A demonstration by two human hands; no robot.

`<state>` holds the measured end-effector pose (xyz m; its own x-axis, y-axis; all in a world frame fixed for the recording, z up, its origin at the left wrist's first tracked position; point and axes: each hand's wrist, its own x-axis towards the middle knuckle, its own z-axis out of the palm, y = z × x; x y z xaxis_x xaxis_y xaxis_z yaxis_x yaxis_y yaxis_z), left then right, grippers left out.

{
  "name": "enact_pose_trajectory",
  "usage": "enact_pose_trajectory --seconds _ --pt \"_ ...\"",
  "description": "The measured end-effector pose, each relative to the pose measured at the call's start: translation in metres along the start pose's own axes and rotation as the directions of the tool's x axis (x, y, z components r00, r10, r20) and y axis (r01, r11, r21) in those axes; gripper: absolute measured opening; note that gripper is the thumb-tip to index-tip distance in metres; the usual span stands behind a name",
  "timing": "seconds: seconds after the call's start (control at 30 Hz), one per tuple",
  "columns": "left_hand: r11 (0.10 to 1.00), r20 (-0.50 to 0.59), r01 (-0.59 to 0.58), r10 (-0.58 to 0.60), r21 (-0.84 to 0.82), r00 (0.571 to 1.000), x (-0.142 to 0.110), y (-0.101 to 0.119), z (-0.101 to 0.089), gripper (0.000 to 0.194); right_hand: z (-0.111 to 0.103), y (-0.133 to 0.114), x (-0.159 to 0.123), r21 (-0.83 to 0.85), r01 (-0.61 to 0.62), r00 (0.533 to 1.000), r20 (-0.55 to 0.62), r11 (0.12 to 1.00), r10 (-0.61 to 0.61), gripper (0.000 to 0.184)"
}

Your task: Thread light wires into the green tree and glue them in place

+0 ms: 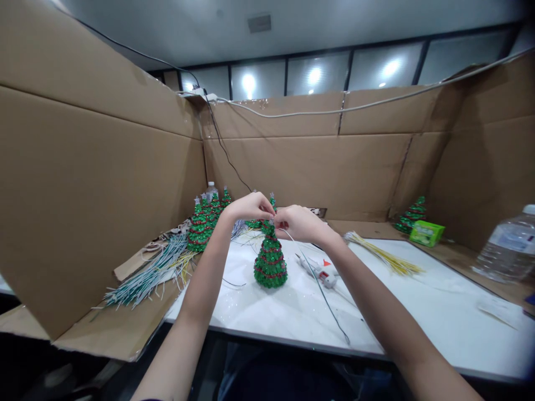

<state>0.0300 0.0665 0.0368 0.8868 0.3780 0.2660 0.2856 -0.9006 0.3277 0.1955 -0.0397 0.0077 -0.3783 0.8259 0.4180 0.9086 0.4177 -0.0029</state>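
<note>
A small green beaded Christmas tree (271,264) with red garland bands stands upright on the white tabletop in front of me. Both hands meet at its tip. My left hand (252,206) comes in from above with fingertips pinched together at the tip; what lies between them is too small to make out. My right hand (300,224) is closed beside it, knuckles up. A thin white-and-green strand (321,291) runs out from the right fingers and droops to the table's front edge. The tree's top is partly hidden by my fingers.
Several finished-looking trees (199,228) stand at the back left, near a bundle of teal and white strands (146,273). A glue gun (324,274) lies right of the tree, with yellow strands (387,255) beyond. A green box (426,233) and large bottle (507,245) stand right. Cardboard walls (309,167) enclose the table.
</note>
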Motion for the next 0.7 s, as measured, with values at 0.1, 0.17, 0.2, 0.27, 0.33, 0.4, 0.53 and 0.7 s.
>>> enact_pose_trajectory --seconds 0.1,0.17,0.2,0.27,0.33,0.4,0.53,0.7 --pt "1.000 -0.010 -0.001 0.001 -0.002 1.000 0.0007 -0.0015 0.0006 0.029 0.0009 -0.0029 0.0003 -0.011 0.021 1.000 0.001 1.000 -0.021 0.013" --pt "1.000 -0.019 0.000 0.000 -0.004 1.000 0.0009 -0.0026 0.0013 0.028 0.0011 -0.0041 0.0004 -0.015 0.030 1.000 0.004 0.999 -0.030 0.012" --pt "1.000 -0.022 0.000 -0.001 -0.005 1.000 0.0010 -0.0030 0.0016 0.028 0.0012 -0.0045 0.0003 -0.017 0.033 0.999 0.005 0.999 -0.033 0.012" --pt "1.000 -0.024 -0.001 0.000 -0.005 1.000 0.0011 -0.0034 0.0019 0.027 0.0012 -0.0049 0.0000 -0.022 0.039 0.999 0.011 0.999 -0.039 0.012" --pt "1.000 -0.021 -0.002 0.002 -0.002 1.000 0.0011 -0.0031 0.0017 0.026 0.0012 -0.0050 -0.0002 -0.026 0.042 0.999 0.017 0.999 -0.041 0.012" --pt "1.000 -0.014 -0.002 0.002 0.000 1.000 0.0009 -0.0021 0.0012 0.026 0.0013 -0.0050 0.0001 -0.032 0.041 0.999 0.026 0.999 -0.040 0.011" --pt "1.000 -0.004 -0.001 0.001 0.001 1.000 0.0004 0.0000 0.0003 0.029 0.0022 -0.0050 0.0019 -0.052 0.020 0.999 0.043 0.998 -0.018 0.011" --pt "1.000 0.001 -0.002 0.002 0.010 1.000 0.0015 -0.0015 0.0010 0.029 0.0053 -0.0036 0.0049 -0.103 -0.031 0.998 0.046 0.994 0.036 0.016"
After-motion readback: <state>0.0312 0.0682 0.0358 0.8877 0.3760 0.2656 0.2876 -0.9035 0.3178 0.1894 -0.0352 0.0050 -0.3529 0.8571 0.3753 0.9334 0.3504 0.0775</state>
